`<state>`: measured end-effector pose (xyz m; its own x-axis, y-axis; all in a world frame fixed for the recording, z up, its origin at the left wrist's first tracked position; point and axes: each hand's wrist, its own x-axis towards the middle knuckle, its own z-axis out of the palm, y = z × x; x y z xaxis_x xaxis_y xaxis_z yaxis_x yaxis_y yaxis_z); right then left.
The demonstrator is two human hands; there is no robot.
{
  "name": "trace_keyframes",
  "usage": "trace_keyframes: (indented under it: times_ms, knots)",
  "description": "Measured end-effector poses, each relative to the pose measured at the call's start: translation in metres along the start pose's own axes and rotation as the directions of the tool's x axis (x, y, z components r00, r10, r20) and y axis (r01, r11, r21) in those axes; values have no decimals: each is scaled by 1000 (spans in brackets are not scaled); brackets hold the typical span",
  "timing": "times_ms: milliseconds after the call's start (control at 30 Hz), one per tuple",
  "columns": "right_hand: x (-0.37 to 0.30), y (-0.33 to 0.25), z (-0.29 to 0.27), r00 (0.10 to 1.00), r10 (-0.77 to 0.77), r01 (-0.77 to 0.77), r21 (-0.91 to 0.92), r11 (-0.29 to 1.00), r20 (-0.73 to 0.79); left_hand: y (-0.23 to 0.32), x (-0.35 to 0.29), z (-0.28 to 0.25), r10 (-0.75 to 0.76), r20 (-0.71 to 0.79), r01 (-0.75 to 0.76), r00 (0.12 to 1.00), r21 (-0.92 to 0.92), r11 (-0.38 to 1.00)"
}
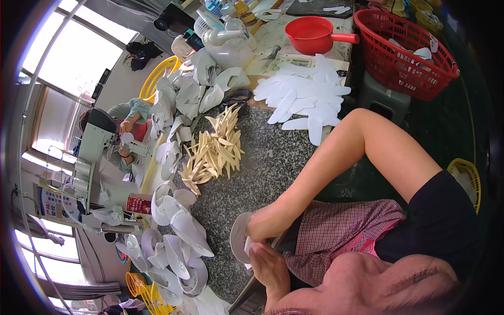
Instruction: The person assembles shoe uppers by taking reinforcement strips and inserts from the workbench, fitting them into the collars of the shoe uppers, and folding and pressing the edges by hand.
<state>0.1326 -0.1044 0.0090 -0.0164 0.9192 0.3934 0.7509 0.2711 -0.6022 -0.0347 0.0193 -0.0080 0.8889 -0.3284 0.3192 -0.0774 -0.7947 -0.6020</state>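
Over the near edge of the speckled stone worktop, both hands work on one light grey shoe upper (pixel 239 237). My right hand (pixel 269 221), its arm reaching in from the upper right, is closed on the rim with its fingers curled and partly hidden. From below, my left hand (pixel 269 265) pinches the near end, where a white edge shows between the fingers. A pile of beige curved strips (pixel 216 149) lies beyond my hands. Many grey shoe uppers (pixel 181 223), some with decorated fronts, are heaped along the left side of the worktop (pixel 273 163).
White sole-shaped sheets (pixel 304 94) are spread near a red dipper (pixel 311 35). To their right, a red basket (pixel 404 55) rests on a dark stool (pixel 380 100). Across the worktop, a co-worker's hands (pixel 126 126) are at a sewing machine (pixel 97 139). Yellow baskets (pixel 157 79) stand around.
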Motion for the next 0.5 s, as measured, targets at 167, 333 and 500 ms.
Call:
trace_keyframes:
  times_ms: [167,333,500]
  knots:
    - [0,4,6,988,-150,145,-139,980,-27,-1,1,-14,104,121,-114,987,77,991]
    - [0,4,6,986,-99,128,-227,966,135,3,1,-13,59,130,-63,990,25,998]
    - [2,4,11,966,-215,251,-307,918,145,1,-1,-8,69,117,-67,991,-27,997]
